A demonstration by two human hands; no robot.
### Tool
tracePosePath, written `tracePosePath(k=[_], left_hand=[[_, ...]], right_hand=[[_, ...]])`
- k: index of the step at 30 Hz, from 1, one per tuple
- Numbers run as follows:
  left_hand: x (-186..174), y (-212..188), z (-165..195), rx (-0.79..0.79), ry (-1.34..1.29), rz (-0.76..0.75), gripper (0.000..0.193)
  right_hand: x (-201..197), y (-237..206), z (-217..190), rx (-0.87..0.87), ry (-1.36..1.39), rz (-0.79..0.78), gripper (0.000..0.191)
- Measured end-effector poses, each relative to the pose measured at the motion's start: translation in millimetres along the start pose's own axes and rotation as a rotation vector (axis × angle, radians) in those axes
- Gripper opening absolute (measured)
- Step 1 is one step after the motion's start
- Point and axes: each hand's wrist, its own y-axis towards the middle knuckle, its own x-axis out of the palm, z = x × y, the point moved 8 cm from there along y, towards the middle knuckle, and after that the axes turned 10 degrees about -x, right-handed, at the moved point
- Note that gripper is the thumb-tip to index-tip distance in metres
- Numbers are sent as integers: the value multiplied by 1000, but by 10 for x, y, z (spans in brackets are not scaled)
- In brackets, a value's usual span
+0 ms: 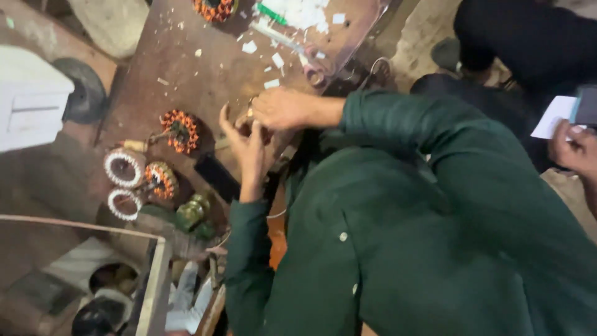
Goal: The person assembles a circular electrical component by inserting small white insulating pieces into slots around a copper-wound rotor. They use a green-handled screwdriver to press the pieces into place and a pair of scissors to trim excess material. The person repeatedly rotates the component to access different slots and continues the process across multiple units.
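Both my hands meet over the brown worktable [186,68], sleeves dark green. My left hand [247,148] is raised with its fingers apart, palm toward my right hand. My right hand [281,109], with a ring on one finger, pinches a small dark part [255,128] against the left palm; what the part is cannot be made out. Just left of the hands lies a copper-wound stator [180,130] with a handled tool stuck into it. A second stator [160,180] and two white toothed rings [124,168] [123,204] lie further left.
White paper scraps [298,12], a pale tube [273,34] and a third stator [214,7] lie at the table's far end. A black bar [217,177] and green metal piece [193,211] lie near me. A white box [31,99] stands left. Another person's hand [575,149] holds paper at right.
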Motion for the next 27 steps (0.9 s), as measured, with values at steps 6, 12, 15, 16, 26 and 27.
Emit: tracePosePath(k=[6,12,15,16,26,27], left_hand=[[-249,235,-480,35,-33,29,62],[-243,352,-419,-70,-100,-130,61],[-186,395,-382,-153,-230,-136,70],[-151,370,-392,-162,-223,-127,70],[92,426,-474,37,29,306,41],[87,411,-480,45,57,289,41]], right_hand=[[285,136,-23,-79,-125,39,17],[163,164,51,-187,-50,129,15],[41,97,104,-159,4,165,15],[-3,66,113,-142,47,190,15],[107,-417,619,531,145,307,17],[168,-497,719,635,169,313,14]])
